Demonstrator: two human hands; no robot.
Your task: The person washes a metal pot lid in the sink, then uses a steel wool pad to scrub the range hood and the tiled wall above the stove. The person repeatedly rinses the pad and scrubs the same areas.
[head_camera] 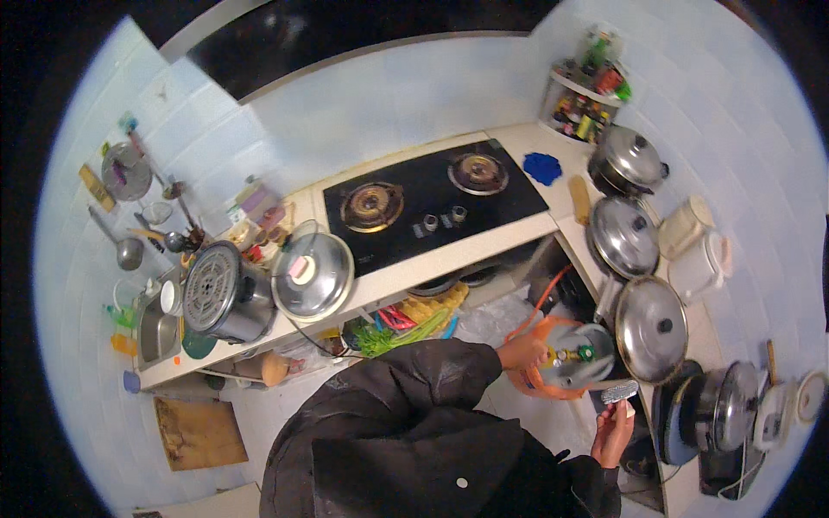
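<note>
My left hand [526,353] is at the left side of an orange gas cylinder's collar [541,387], its fingers by a brass-coloured regulator [561,356]. Whether they grip the regulator or the collar is unclear. A green valve knob [586,353] sits beside the regulator, and an orange hose [550,290] runs up from the cylinder into the cabinet. Lower right of the cylinder, my right hand [614,434] holds a small oblong thing with a silvery, rough-textured face [620,392], pinched at its pale part. Dark jacket sleeves cover both forearms.
Above the open cabinets is a black two-burner gas hob [435,201]. Lidded pans [651,329] line the right counter, close to my right hand. Green vegetables [405,337] lie on the lower shelf. A steamer pot [230,294] and a sink [158,330] are at left.
</note>
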